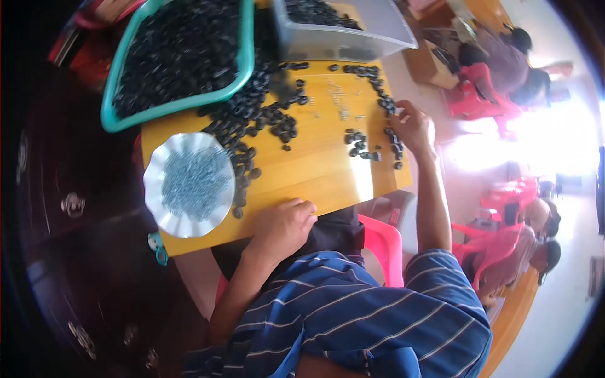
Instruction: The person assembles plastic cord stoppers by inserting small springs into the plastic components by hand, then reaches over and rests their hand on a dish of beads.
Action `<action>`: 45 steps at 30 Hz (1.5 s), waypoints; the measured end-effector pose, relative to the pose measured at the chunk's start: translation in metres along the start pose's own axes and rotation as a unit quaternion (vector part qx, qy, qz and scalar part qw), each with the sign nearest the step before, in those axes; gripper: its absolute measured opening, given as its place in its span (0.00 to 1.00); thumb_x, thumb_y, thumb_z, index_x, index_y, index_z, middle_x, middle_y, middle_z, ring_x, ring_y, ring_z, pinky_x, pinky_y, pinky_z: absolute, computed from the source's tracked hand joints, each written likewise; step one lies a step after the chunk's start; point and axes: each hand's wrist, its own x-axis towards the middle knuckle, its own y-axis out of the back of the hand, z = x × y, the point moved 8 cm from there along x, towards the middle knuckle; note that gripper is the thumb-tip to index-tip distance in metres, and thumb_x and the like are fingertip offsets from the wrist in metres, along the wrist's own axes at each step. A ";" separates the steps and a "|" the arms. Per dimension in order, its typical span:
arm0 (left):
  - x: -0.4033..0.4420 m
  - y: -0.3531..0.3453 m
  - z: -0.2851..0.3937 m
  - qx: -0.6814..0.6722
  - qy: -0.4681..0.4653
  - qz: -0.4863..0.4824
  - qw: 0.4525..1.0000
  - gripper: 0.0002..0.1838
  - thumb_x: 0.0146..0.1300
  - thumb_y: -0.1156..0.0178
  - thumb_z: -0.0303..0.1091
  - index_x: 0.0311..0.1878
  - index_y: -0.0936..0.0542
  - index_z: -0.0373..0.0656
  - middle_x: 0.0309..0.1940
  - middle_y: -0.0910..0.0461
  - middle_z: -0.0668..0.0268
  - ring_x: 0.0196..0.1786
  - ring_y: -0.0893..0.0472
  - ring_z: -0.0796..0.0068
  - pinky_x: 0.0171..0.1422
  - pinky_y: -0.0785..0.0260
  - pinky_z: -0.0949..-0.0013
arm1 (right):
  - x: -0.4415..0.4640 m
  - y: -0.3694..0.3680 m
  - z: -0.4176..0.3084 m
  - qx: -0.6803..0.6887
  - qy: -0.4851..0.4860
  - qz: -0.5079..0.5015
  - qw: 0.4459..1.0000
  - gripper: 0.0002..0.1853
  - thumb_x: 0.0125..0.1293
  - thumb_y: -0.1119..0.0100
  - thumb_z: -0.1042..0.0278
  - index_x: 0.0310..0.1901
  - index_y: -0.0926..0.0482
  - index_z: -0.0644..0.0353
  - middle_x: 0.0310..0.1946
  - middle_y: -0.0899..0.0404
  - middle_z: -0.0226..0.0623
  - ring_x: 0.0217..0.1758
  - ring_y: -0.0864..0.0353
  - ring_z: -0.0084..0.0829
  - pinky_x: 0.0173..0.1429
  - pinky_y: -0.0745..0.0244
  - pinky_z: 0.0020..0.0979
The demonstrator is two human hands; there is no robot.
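Observation:
At the near edge of the yellow table (pixel 302 176), my left hand (pixel 283 227) rests with its fingers curled in and nothing visible in them. My right hand (pixel 414 129) is at the table's right edge, thumb and fingertips brought together by a line of small black round pieces (pixel 384 101). Whatever its fingertips pinch is too small to make out. A small group of black pieces (pixel 358 145) lies just left of that hand. Nearer the left hand is a white scalloped dish (pixel 157 211) full of small bluish-grey, clear-looking pieces.
A teal-rimmed basket (pixel 247 50) heaped with black pieces stands at the far left, beside a clear plastic bin (pixel 340 44) holding more. Loose black pieces (pixel 246 116) spread below them. Other people (pixel 504 63) sit on pink chairs (pixel 479 94) to the right.

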 end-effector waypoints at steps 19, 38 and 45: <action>-0.134 0.080 -0.045 -0.113 0.059 -0.211 0.969 0.05 0.57 0.39 0.29 0.29 0.17 0.40 0.27 0.17 0.56 0.34 0.16 0.51 0.40 0.26 0.52 | -0.124 -0.046 -0.199 0.332 0.261 -0.025 0.906 0.04 0.68 0.36 0.76 0.37 0.21 0.66 0.30 0.23 0.31 0.33 0.26 0.22 0.40 0.32 0.24; -0.171 0.058 -0.473 0.045 0.395 0.171 0.902 0.12 0.61 0.35 0.37 0.44 0.18 0.41 0.41 0.15 0.51 0.46 0.15 0.48 0.49 0.22 0.48 | -0.144 -0.088 -0.206 0.155 0.230 -0.054 0.959 0.04 0.67 0.39 0.76 0.34 0.20 0.65 0.29 0.22 0.35 0.30 0.25 0.27 0.35 0.30 0.28; -0.107 0.046 -0.548 0.212 0.372 0.159 0.890 0.35 0.61 0.33 0.35 0.69 0.35 0.36 0.66 0.30 0.45 0.65 0.23 0.45 0.61 0.22 0.51 | -0.142 -0.091 -0.204 0.150 0.202 -0.068 0.965 0.14 0.57 0.33 0.63 0.38 0.19 0.65 0.30 0.21 0.39 0.31 0.21 0.37 0.37 0.27 0.35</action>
